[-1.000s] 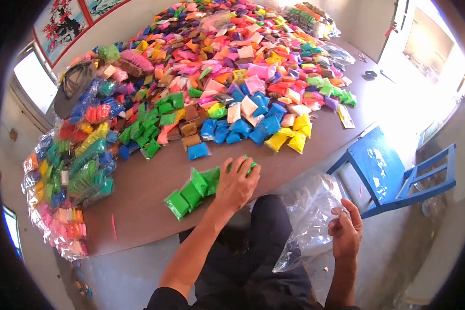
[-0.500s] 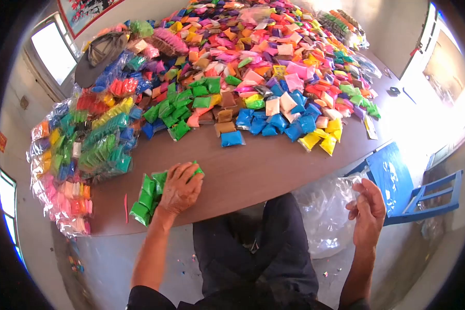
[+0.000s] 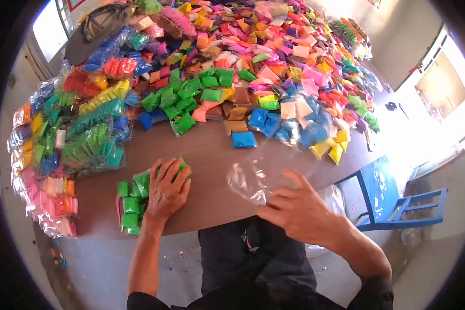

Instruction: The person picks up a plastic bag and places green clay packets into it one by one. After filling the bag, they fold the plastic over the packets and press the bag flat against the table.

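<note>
My left hand lies over a small group of green packets near the table's front edge. Its fingers curl over some of them, and a bit of green shows beyond the fingertips. The palm hides part of the group. On the right, my right hand pinches a clear plastic bag above the table. The bag is see-through and partly smeared by motion, so its far edge is hard to make out. A thin pinkish-red strip shows beside the green packets.
A large heap of coloured packets covers the back of the brown table. Bagged rows of packets are stacked at the left, with a dark sandal on top. A blue chair stands at the right.
My right hand has come in from the right over the table's front edge, bringing the clear bag. My left hand stays on the green packets, which lie a little differently. The view has shifted slightly.
</note>
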`<state>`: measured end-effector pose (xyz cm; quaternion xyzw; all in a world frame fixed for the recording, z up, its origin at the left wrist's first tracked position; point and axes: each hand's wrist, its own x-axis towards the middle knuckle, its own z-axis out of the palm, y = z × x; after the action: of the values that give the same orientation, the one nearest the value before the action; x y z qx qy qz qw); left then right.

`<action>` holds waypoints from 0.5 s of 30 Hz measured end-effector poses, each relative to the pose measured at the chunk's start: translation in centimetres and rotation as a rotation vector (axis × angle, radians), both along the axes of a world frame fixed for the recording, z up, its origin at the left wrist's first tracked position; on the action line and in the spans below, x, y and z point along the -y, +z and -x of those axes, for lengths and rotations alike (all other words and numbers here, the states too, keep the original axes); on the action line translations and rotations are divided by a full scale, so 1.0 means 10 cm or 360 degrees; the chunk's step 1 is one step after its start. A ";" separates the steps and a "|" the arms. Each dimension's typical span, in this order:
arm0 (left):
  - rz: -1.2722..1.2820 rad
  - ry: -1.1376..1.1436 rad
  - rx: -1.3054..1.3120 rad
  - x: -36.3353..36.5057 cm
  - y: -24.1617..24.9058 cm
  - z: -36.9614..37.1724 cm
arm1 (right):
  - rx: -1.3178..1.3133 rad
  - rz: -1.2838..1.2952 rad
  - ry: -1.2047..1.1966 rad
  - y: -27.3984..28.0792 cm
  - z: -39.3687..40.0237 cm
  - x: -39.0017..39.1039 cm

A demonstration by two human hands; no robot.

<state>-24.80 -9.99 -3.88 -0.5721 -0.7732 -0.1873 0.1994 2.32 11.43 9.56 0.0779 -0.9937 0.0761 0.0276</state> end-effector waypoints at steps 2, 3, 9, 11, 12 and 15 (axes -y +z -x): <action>0.0005 0.0068 0.0039 0.01 0.09 -0.08 | 0.0029 -0.0193 0.0070 -0.14 0.10 0.04; -0.0036 0.0073 0.0049 0.01 0.14 -0.11 | 0.0040 -0.0289 0.0092 -0.21 0.13 0.06; -0.0083 -0.0223 0.0354 -0.17 0.42 -0.41 | 0.0074 -0.0501 0.0209 -0.37 0.21 0.06; -0.0001 -0.0488 0.0341 -0.41 0.54 -0.55 | 0.0052 -0.0466 0.0234 -0.40 0.20 0.03; 0.0067 -0.0533 0.0348 -0.55 0.56 -0.63 | 0.0027 -0.0456 0.0235 -0.44 0.18 0.03; 0.0284 -0.0630 0.0342 -0.91 0.41 -0.80 | 0.0035 -0.0445 0.0245 -0.46 0.11 0.01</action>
<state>-16.76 -0.91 0.21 -0.7046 -0.6763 -0.2135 0.0241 1.24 11.35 4.97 0.1560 -0.9859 -0.0602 -0.0004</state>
